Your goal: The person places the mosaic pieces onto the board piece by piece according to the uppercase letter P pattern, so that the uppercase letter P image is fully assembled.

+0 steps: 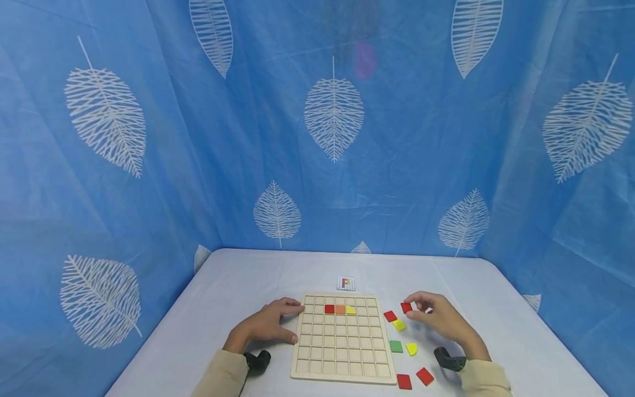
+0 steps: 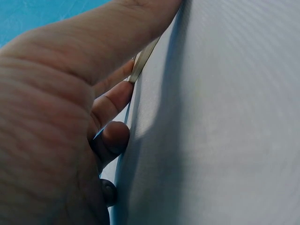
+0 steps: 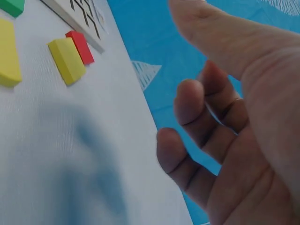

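Observation:
My left hand (image 1: 268, 322) rests at the left edge of a wooden grid board (image 1: 342, 380), thumb and fingertips against its rim. In the left wrist view, its fingers (image 2: 110, 103) touch the board's side. Over the table right of the board, my right hand (image 1: 439, 315) pinches a red square tile (image 1: 406, 307) between thumb and fingers. That tile is out of sight in the right wrist view. Along the board's second row from the top sit a red tile (image 1: 329, 309), an orange tile (image 1: 340, 310) and a yellow tile (image 1: 351, 310), side by side.
Behind the board lies a small pattern card (image 1: 345, 283). Loose tiles lie right of the board: a red one (image 1: 390, 316) against a yellow one (image 1: 399, 325), a green square (image 1: 396, 346), a rounded yellow piece (image 1: 412, 349) and two red squares (image 1: 404, 381) nearer the front.

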Tool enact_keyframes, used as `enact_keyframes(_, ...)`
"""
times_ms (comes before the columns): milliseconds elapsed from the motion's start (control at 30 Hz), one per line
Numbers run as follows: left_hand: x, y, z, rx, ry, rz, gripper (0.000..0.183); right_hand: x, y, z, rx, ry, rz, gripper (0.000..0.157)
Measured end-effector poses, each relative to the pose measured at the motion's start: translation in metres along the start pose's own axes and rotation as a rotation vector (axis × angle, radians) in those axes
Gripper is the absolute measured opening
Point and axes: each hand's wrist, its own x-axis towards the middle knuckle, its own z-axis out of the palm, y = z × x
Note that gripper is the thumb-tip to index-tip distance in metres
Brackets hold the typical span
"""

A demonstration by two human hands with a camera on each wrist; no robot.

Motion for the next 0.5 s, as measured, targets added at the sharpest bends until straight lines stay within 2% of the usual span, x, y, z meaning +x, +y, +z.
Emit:
enact_keyframes(100, 0.000, 0.001, 0.000, 0.002, 0.000, -0.005, 0.083, 0.000, -0.005, 0.001, 0.001, 0.041, -0.004, 0.032)
enact_keyframes(233, 0.000, 0.002, -0.001, -0.002, -0.008, -0.001, 0.083, 0.001, -0.010, 0.003, 0.013, 0.074, -0.054, 0.031)
enact_keyframes(500, -0.001, 0.002, -0.001, 0.002, -0.015, 0.007, 0.084, 0.005, -0.020, 0.018, 0.061, 0.064, -0.139, 0.028)
